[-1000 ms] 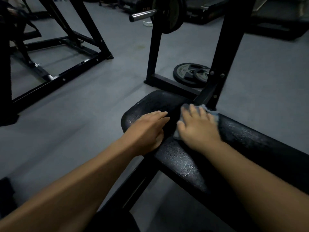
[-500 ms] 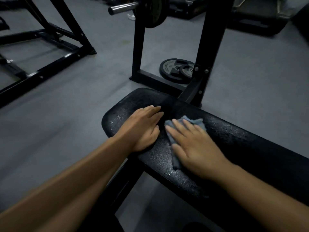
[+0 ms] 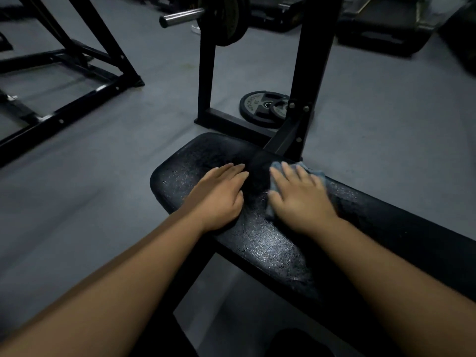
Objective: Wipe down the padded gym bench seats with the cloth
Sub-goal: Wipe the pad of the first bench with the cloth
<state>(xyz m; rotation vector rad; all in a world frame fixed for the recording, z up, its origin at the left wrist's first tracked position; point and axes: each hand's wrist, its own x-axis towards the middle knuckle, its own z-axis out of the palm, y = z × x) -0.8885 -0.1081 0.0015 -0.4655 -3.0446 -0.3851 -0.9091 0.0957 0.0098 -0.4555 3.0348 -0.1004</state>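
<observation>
Seen from head height while looking down and forward, shows 2 bare forearms (image 3: 116, 287) reaching in from the bottom corners onto a black padded bench seat (image 3: 270, 248). Runs that seat from a rounded end at centre left toward the lower right edge, with a pebbled surface flecked with pale shine; cannot tell whether wet or just glare.

Lays the left hand (image 3: 219, 197) palm down on bare padding near the rounded end, fingers straight and close together, holding nothing. Lays the right hand (image 3: 298, 202) just beside it, apart by a narrow strip of padding, also palm down, fingers straight and slightly spread. Presses a grey-blue cloth (image 3: 312, 172) flat against the seat under that right hand, at the seat's far edge, with cloth showing past the fingertips, off the little-finger side and beside the thumb.

Beyond the hands, shows a black rack (image 3: 206, 73) with 2 uprights joined by a floor bar, plus a slanted bolted brace (image 3: 286, 140) dropping from the right upright to the seat's far edge. Carries high up a barbell (image 3: 180, 18) with a bare steel end and 1 dark plate (image 3: 226, 21). Shows 2 weight plates (image 3: 257, 109) lying flat on the grey floor (image 3: 103, 191) between the uprights, a smaller 1 stacked on a larger 1. Includes another black steel frame (image 3: 85, 108) at left and blurred dark platforms (image 3: 386, 29) at top right.
</observation>
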